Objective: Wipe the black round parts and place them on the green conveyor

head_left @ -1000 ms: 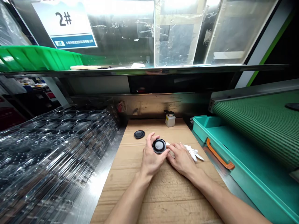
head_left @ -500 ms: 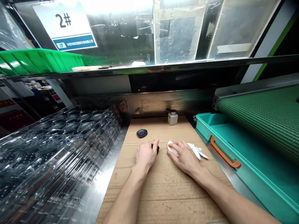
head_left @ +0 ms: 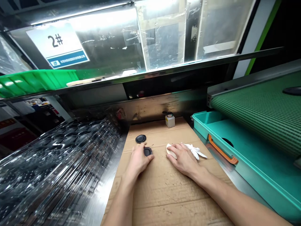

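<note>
My left hand rests on the cardboard sheet, its fingers curled round a small round black part lying flat there. A second round black part lies just beyond it, untouched. My right hand lies palm down to the right, its fingers pressed on a white cloth that spreads out past the fingertips.
A small white bottle stands at the far edge of the cardboard. Stacked clear plastic trays fill the left. A teal bin with an orange handle sits right, below a green conveyor belt carrying a black part.
My left hand brought the black part down from in front of me onto the cardboard and slid it left, toward the other part. My right hand stayed on the cloth.
</note>
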A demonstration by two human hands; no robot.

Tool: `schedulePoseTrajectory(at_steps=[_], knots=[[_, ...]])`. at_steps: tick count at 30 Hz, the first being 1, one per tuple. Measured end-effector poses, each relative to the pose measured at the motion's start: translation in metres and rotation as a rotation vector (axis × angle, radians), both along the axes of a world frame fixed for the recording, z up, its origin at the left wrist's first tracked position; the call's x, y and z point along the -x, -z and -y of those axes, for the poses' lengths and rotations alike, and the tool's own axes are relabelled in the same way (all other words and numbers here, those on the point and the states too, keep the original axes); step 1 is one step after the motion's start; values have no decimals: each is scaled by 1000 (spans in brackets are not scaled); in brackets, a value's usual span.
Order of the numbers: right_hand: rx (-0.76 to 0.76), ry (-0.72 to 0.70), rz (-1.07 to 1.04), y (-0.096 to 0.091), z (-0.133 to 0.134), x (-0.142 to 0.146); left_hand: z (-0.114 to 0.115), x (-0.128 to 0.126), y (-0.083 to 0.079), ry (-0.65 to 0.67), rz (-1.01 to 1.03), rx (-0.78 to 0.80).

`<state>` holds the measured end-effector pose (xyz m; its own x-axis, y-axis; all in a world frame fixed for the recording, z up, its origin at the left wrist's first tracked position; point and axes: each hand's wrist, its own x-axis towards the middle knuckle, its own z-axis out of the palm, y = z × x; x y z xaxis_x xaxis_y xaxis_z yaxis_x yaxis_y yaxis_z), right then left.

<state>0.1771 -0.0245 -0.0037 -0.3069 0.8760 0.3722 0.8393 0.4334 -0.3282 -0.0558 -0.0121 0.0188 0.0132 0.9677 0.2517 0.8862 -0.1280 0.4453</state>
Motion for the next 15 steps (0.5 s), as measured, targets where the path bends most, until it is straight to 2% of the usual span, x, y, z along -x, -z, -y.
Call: schedulePoseTrajectory(at_steps=[2,4,9,15], knots=[[0,-2,-7,-1,0,0,-19,12,-9,-119,-70,-41],[1,3,-14,-2,1,0,-44,24,-18,-160,-120,-30],[0,15,-40,-3,2,-1,-95,37,-27,-56,-133,158],[-7,27,-63,-4,0,0,-115,30,-25,-6,-177,241]])
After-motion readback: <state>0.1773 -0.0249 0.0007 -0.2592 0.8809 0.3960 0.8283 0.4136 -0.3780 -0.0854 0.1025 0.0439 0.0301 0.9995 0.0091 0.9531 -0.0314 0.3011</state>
